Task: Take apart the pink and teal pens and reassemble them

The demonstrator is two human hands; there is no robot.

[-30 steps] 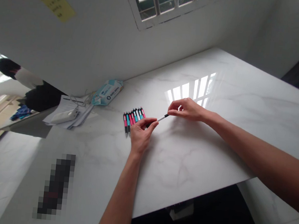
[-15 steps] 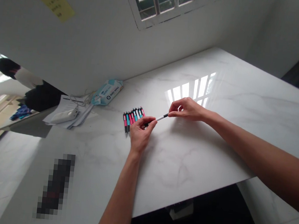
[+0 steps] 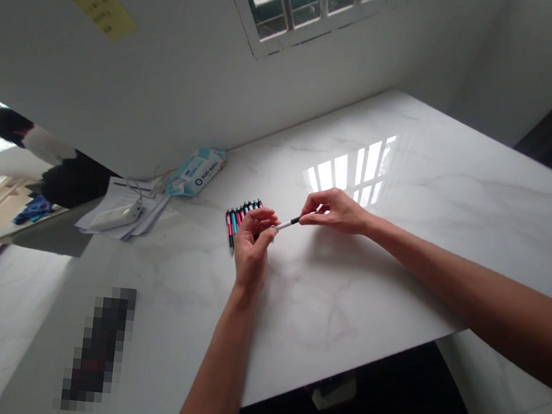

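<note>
Between the two hands, just above the white marble counter (image 3: 403,200), a slim pen (image 3: 285,224) with a white barrel and black end is held nearly level. Left hand (image 3: 251,247): fingers curled shut around the pen's near end, wrist toward the viewer, knuckles partly covering the row behind. Right hand (image 3: 333,210): thumb and forefinger pinched closed on the pen's black far end, remaining fingers folded loosely, forearm entering from the lower right. Row of pens (image 3: 240,218): red and teal barrels with black tips, lying side by side on the counter, touching one another, just behind the left hand; exact count cannot be told. Further left, near the wall: a pale blue pack of wipes (image 3: 197,171) lying flat; beside it, a stack of papers (image 3: 124,212) bearing a white device with a thin cord. Window reflection (image 3: 352,169): bright panes mirrored in the glossy counter just beyond the right hand. Wall above: barred window (image 3: 305,1) and a yellow note (image 3: 103,5). Far left edge: a person in dark clothing, well apart.
</note>
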